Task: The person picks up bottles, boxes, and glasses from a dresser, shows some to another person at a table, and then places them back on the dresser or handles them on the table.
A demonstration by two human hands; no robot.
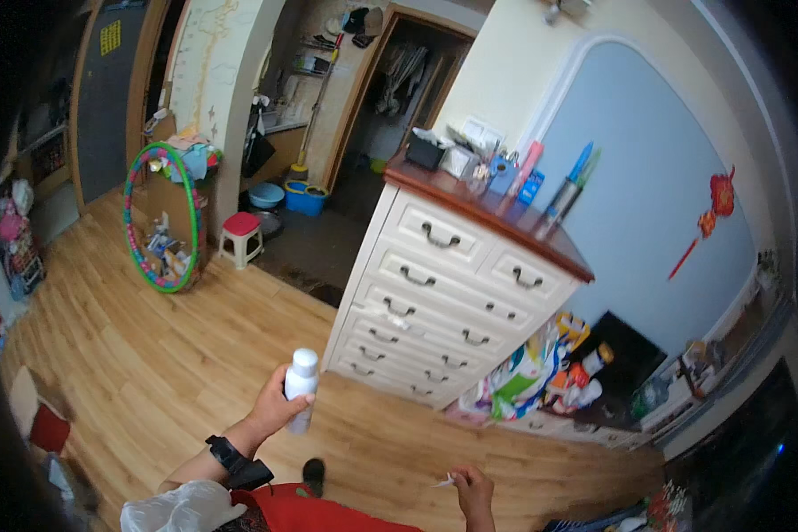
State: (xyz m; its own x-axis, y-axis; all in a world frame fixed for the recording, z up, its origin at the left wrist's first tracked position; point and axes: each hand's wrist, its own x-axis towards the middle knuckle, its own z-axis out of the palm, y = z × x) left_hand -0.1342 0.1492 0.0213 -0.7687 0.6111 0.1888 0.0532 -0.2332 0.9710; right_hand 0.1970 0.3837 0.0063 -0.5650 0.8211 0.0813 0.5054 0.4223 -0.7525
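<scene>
Around a white capped spray can or bottle point(300, 392), held upright, my left hand point(272, 405) is closed. A black strap with a dark device point(239, 463) is on that wrist. My right hand point(473, 491), low at the right of centre, pinches a small thin white item point(443, 481) between its fingertips; what it is cannot be told. The hands are well apart. Below them show a red garment point(306, 511), a white translucent sleeve or bag point(176, 509) and one dark shoe point(313, 473) on the wooden floor.
Ahead stands a white chest of drawers point(432, 279) with a cluttered brown top. Plastic bags point(519, 382) lie at its right, near a black screen point(622, 359). At left are a green-rimmed hoop point(195, 219) and a red-topped stool point(241, 226); a doorway point(389, 100) opens behind.
</scene>
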